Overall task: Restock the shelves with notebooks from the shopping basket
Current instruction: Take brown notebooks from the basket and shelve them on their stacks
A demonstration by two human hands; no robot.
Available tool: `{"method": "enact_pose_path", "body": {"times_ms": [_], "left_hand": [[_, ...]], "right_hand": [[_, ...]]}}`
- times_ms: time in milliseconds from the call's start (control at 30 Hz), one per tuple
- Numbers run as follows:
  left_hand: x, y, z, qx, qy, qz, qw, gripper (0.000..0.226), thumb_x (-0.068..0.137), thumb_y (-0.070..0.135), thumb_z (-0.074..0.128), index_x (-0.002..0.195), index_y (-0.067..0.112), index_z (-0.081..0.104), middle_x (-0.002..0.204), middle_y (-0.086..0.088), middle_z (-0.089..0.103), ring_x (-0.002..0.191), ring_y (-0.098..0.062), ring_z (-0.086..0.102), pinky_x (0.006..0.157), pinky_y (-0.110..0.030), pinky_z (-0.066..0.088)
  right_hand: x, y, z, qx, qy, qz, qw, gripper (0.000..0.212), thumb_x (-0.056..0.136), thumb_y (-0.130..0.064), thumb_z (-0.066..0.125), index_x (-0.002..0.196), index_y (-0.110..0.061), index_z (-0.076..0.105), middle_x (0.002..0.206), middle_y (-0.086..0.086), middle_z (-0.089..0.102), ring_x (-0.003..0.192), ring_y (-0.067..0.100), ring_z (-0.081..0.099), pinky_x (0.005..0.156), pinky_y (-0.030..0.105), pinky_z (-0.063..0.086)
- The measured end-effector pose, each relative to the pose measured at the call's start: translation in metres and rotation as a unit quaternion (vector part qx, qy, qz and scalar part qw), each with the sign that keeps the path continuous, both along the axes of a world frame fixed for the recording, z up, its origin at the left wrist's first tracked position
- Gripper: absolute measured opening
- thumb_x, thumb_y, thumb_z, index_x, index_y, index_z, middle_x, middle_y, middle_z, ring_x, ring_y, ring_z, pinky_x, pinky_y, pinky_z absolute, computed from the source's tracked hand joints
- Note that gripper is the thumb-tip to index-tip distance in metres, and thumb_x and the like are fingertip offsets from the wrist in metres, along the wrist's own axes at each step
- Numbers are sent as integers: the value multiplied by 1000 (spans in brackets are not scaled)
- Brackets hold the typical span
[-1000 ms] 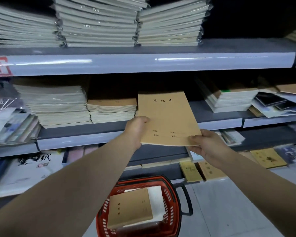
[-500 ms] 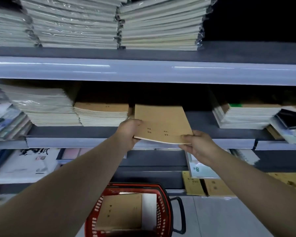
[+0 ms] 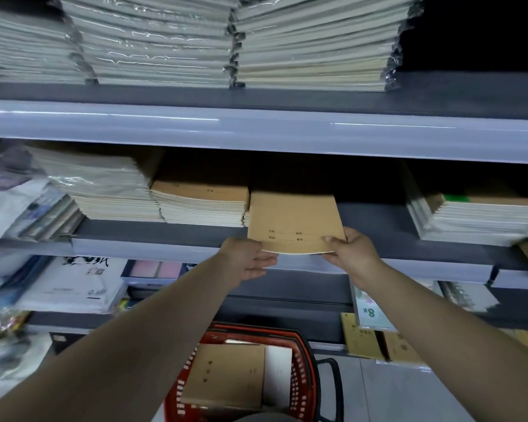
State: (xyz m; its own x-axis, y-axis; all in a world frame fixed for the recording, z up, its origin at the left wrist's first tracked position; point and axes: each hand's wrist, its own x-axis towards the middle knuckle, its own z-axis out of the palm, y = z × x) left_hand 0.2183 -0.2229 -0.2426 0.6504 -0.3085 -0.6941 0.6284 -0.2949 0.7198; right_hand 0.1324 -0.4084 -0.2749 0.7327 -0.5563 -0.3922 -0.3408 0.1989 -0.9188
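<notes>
I hold a brown-covered notebook (image 3: 293, 220) by its near edge, lying flat and partly in on the middle shelf (image 3: 153, 248). My left hand (image 3: 247, 260) pinches its near left corner, fingers underneath. Gripping the near right corner is my right hand (image 3: 352, 254), thumb on the cover. The notebook lies just right of a stack of like brown notebooks (image 3: 201, 202). Below, on the floor, the red shopping basket (image 3: 304, 376) holds more brown notebooks (image 3: 226, 376) and a white one.
The top shelf (image 3: 256, 129) carries plastic-wrapped stacks of notebooks. More stacks sit at the middle shelf's left (image 3: 104, 190) and right (image 3: 476, 217), with a dark gap right of my notebook. Lower shelves hold paper packs and yellow booklets (image 3: 363, 339).
The notebook has tipped from tilted up to flat and moved forward into the shelf gap beside the brown stack. Both hands followed it; the view drew closer to the shelf.
</notes>
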Motion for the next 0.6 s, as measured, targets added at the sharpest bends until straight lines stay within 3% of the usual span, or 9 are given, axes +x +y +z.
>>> {"method": "enact_pose_path", "body": {"times_ms": [133,233,367,500,600], "left_hand": [[9,3,4,-30,8,13,999,17,102,10,43,111,6,57,87,-9,71,79,-16,69,64,-28,54],[13,4,1,-57,29,34,997,15,101,9,47,98,6,61,76,-7,73,74,-15,70,63,-28,56],[20,0,-4,-61,43,64,995,12,99,8,50,96,5,60,74,-9,73,68,-15,70,59,-28,55],[27,-7,-7,-63,36,85,994,10,98,7,52,94,4,61,82,-12,72,72,-17,70,61,-28,54],[33,-11,-8,-62,30,97,993,13,99,7,51,106,-1,60,87,-14,71,74,-19,69,68,-31,54]], "right_hand": [[3,-2,-6,-97,29,23,995,19,96,-21,59,111,-11,59,98,2,63,73,11,57,71,27,54],[5,-4,-2,-118,19,74,990,25,89,-26,68,111,-19,59,99,-12,65,88,3,60,63,22,51],[11,-8,7,-143,28,144,979,31,82,-17,75,104,-30,57,103,-12,66,94,6,62,67,21,50],[21,-11,0,-189,54,97,976,36,79,-16,78,108,-19,56,103,-4,63,96,15,61,83,34,53],[30,-12,-11,-221,67,69,971,46,77,-20,80,115,-13,56,105,-3,62,97,16,58,81,30,48]]}}
